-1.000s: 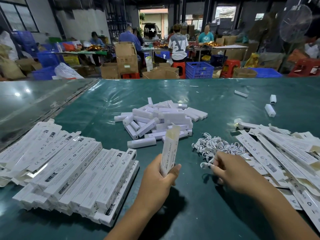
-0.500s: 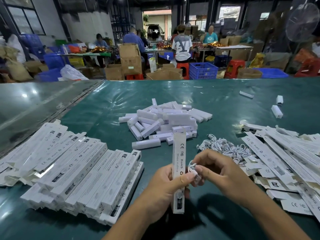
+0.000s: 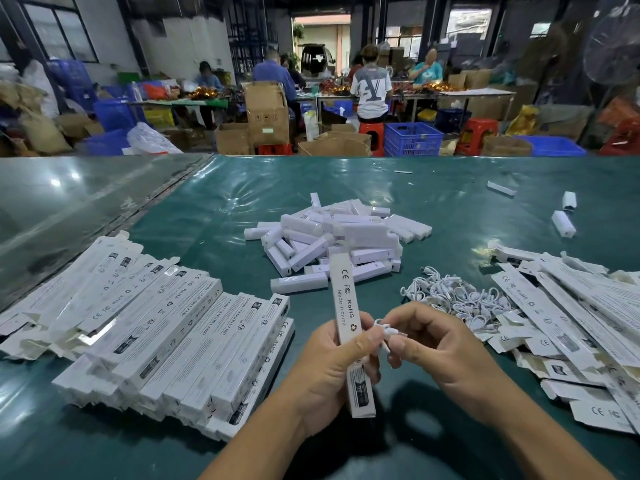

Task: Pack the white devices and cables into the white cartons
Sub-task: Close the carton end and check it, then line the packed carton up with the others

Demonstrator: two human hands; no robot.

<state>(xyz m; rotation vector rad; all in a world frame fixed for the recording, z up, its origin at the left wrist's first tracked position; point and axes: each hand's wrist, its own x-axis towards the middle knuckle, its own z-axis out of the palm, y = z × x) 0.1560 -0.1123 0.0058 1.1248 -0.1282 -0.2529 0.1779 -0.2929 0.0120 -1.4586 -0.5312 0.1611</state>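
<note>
Since 0.5 s ago, hands barely shifted | left hand (image 3: 329, 368) grips long white printed carton (image 3: 349, 327) upright above near tabletop (image 3: 214, 206) edge | right hand (image 3: 436, 344) pinches coiled white cable (image 3: 384, 332) beside it | white device pile (image 3: 339, 237) mid-tabletop

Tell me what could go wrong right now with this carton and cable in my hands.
The coiled cable pinched in your right hand could uncoil or snag before it enters the carton.
Your left hand grips the carton mid-length; squeezing might crush it.
I can't tell whether a device is inside, so it may get closed incomplete.
</note>
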